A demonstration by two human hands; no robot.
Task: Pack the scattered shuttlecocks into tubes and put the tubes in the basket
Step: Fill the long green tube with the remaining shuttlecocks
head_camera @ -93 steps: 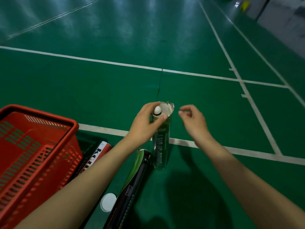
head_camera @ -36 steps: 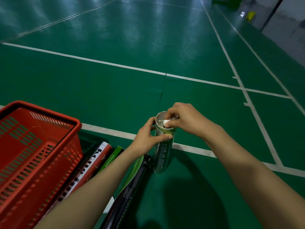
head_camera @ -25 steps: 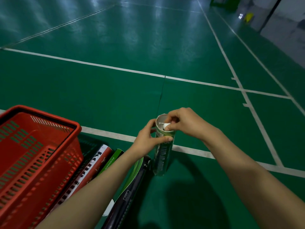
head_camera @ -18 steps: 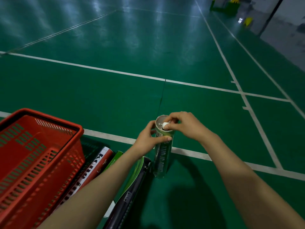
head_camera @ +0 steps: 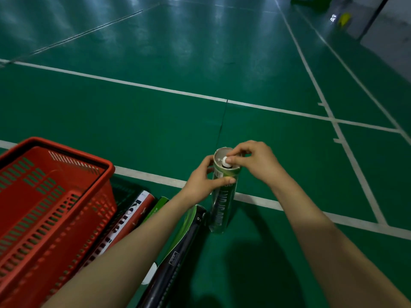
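Observation:
A green shuttlecock tube stands upright on the court floor, its top open. My left hand is wrapped around its upper part. A shuttlecock sits in the mouth, white cork end up, feathers hidden inside. My right hand pinches that cork with thumb and fingertips. The red plastic basket stands at lower left with nothing visible in it.
Beside the basket lie a red-and-white tube, a green tube and a black-and-green tube, partly under my left forearm. A white cap lies by them. White court lines cross the green floor.
2.6 s ago my right hand was off the tube; it has since come onto the tube's mouth and taken the cork. The shuttlecock sits a little deeper. The view has tilted slightly.

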